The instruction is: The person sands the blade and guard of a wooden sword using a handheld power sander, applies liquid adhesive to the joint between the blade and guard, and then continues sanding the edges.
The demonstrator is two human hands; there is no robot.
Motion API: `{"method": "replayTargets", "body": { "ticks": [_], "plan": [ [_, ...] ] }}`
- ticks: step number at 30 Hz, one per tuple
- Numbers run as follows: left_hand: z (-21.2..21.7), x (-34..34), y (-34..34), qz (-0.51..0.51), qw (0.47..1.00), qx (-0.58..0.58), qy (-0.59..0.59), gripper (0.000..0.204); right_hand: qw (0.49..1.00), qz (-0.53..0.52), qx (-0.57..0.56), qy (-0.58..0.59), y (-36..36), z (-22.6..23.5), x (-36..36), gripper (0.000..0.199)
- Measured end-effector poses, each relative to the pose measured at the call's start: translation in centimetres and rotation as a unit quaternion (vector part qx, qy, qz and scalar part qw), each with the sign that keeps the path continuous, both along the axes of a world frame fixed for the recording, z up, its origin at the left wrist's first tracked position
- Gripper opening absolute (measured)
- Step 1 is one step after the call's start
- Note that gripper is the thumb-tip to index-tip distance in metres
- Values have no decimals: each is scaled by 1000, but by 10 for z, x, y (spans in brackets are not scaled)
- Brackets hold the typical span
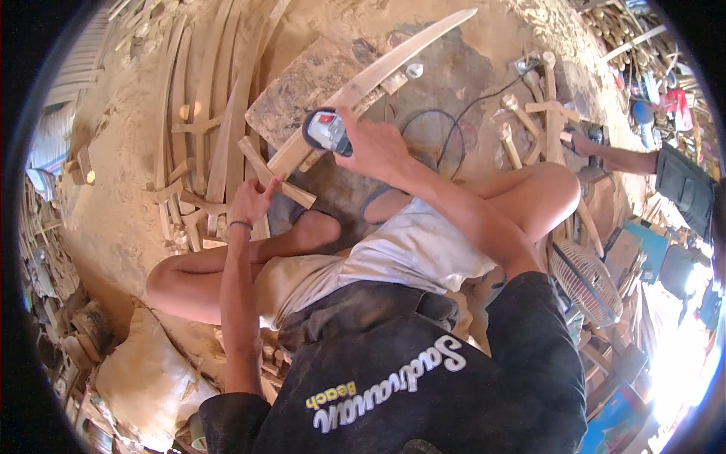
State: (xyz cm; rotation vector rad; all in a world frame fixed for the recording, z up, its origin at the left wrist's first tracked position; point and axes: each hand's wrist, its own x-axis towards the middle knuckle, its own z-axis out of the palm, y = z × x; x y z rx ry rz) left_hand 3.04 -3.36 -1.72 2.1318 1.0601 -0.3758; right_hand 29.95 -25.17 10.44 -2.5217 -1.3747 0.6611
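I'm seeing right hand gripping the sander on the curved slat | left hand clasping that slat's crosspiece.

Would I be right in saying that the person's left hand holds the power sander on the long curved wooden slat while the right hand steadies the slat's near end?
Not quite: the hands are swapped. In the head view the right hand holds the power sander on the long curved wooden slat, while the left hand steadies its near end.

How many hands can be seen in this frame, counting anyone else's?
3. The left hand grips the near end of the long curved wooden piece; the right hand holds a power sander on it; another person's hand is at the right edge. Others may be hidden.
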Motion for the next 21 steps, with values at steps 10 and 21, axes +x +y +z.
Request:
{"method": "replayTargets", "body": {
  "ticks": [10, 21],
  "plan": [
    [17, 7, -6, -23, 999, 23, 28, 86, 944, -296, 34, -141, -54, -11, 149, 93],
    [16, -7, -27, -51, 978, 181, -87, 64, 996, -77, 45, -6, -25, 32, 26, 90]
  ]
}}
